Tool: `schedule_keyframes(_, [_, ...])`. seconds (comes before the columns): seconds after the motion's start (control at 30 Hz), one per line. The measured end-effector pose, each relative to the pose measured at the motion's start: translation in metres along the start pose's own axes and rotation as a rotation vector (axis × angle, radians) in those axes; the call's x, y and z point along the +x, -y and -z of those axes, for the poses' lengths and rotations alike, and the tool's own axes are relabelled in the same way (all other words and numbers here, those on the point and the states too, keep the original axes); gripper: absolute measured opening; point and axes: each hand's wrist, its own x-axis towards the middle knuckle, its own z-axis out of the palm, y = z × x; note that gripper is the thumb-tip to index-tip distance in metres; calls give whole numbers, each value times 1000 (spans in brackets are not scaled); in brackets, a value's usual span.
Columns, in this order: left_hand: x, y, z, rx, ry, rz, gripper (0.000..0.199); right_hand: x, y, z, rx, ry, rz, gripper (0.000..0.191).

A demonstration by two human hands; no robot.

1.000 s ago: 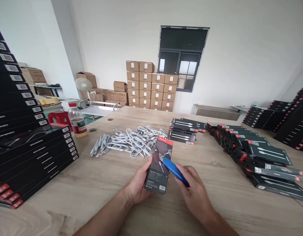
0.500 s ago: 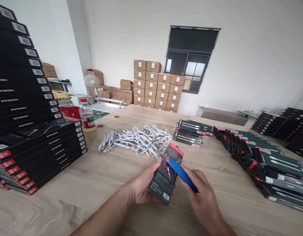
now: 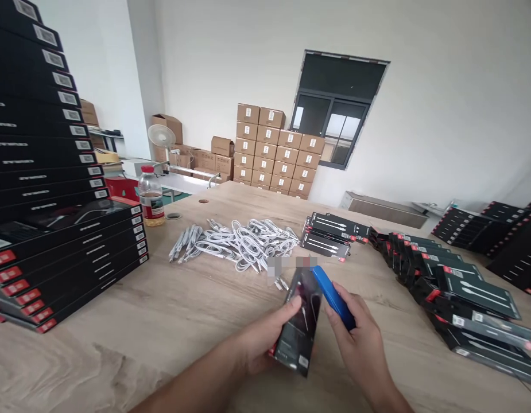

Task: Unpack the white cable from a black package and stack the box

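My left hand [image 3: 276, 332] is closed around a slim black retail box [image 3: 297, 335], thumb across its printed face. The box stands tilted over the table and shows a picture of a white cable. A blurred patch covers the area by its top. In my right hand [image 3: 357, 327] is a long blue hand tool [image 3: 334, 298] with a rounded end; its exact kind is unclear. The tool's far end is beside the box's upper right edge; I cannot tell whether they touch. Beyond the hands lies a loose pile of coiled white cables [image 3: 248, 244].
Tall stacks of black boxes [image 3: 119, 246] rise at the left. A bottle [image 3: 151, 198] stands behind them. More cable boxes [image 3: 334, 226] lie past the pile, and a long row of boxes [image 3: 476, 289] runs along the right. Cartons [image 3: 265, 149] are stacked by the far wall.
The blue tool has come away from the box's face to its right edge. The box has turned more upright and moved slightly lower and right. My view has shifted slightly.
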Motion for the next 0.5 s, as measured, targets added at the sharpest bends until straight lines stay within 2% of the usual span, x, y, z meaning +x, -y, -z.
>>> schedule_keyframes(0.13, [6, -20, 6, -112, -137, -219, 65, -4, -8, -6, 38, 42, -43, 38])
schedule_keyframes(0.27, [7, -30, 13, -176, -186, -310, 61, -8, -4, -11, 73, 125, -4, 37])
schedule_keyframes(0.5, [8, -28, 18, -204, -60, -345, 54, -8, 0, -11, 71, 181, 56, 41])
